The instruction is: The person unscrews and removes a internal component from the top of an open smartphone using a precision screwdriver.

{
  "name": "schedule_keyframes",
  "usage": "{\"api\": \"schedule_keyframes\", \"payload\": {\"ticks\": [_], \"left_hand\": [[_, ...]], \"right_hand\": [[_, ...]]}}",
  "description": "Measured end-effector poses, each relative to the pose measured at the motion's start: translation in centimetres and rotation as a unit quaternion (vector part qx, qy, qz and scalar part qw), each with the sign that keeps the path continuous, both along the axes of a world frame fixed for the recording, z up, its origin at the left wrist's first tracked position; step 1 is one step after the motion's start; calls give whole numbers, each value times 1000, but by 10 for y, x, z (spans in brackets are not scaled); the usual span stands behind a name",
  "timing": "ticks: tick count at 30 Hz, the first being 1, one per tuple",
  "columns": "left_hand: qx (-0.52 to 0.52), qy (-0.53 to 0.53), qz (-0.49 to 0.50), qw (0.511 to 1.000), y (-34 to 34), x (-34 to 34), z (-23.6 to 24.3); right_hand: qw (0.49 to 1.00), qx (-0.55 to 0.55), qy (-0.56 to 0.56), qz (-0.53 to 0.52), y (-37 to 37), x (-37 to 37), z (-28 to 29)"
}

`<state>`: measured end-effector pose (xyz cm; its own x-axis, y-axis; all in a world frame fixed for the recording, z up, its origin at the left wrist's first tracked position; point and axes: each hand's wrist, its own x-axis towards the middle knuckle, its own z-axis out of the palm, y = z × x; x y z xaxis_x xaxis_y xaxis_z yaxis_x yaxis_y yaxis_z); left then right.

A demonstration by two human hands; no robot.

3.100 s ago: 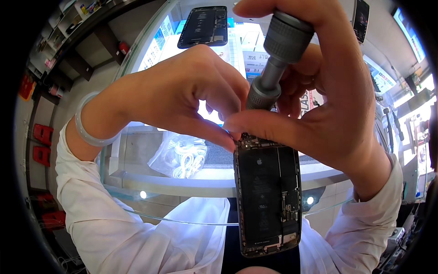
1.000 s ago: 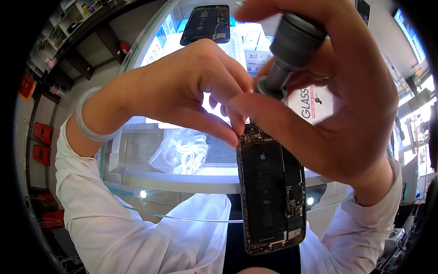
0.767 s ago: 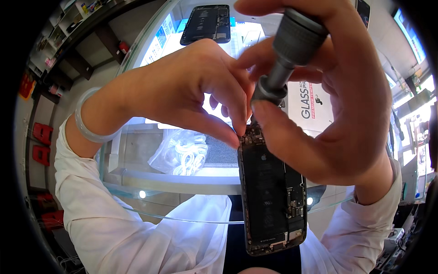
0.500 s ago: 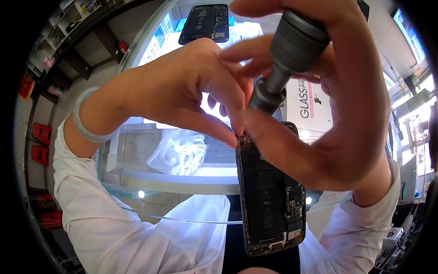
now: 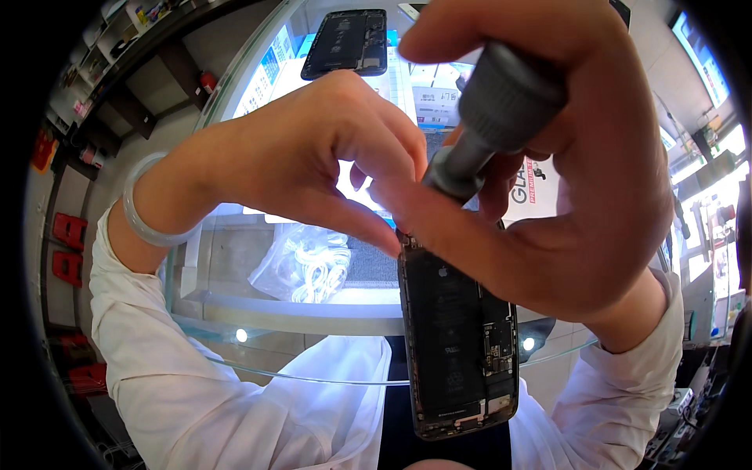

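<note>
An opened black smartphone (image 5: pixel 446 337), its battery and boards exposed, hangs over the glass counter's front edge, upright in view. My left hand (image 5: pixel 313 157), with a pale bangle on the wrist, pinches the phone's upper left edge between bent fingers and thumb. My right hand (image 5: pixel 595 196) wraps round a grey, knurled screwdriver (image 5: pixel 509 98) held above the phone's top end, thumb across the lower shaft. The screwdriver's tip is hidden behind my fingers. A second opened phone (image 5: pixel 342 43) lies at the back of the counter.
A lit glass counter (image 5: pixel 235 305) holds a bag of white cables (image 5: pixel 309 266) and boxes, one white and red (image 5: pixel 526 180). At the left are a dark shelf desk (image 5: pixel 149 47), red chairs (image 5: pixel 69 231) and a small extinguisher (image 5: pixel 207 81). A screen (image 5: pixel 701 59) glows at the upper right.
My right hand and the screwdriver have shifted and tilted over the phone, the thumb now lying lower across the shaft. The phone and my left hand have moved slightly left.
</note>
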<state>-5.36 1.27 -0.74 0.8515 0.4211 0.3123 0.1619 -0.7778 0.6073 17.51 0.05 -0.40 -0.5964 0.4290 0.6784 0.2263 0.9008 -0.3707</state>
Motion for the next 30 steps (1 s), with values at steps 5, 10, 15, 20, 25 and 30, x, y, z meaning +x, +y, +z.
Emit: {"api": "schedule_keyframes", "payload": {"ticks": [5,10,15,20,25,30], "left_hand": [[70,6,-6,998,3,0,-2],[14,34,25,999,1,0,-3],[-35,61,21,997,-1,-1,1],[-34,48,14,998,-6,3,1],[-20,46,25,998,-24,9,6],[-146,-114,131,974,-34,16,4]], "right_hand": [[1000,5,12,2,2,1,-2],[999,11,40,-6,5,9,-1],[999,17,32,-1,1,11,-5],[1000,28,13,6,-7,12,-10],[999,44,16,4,-16,23,-3],[995,74,48,-48,-7,40,15]]}}
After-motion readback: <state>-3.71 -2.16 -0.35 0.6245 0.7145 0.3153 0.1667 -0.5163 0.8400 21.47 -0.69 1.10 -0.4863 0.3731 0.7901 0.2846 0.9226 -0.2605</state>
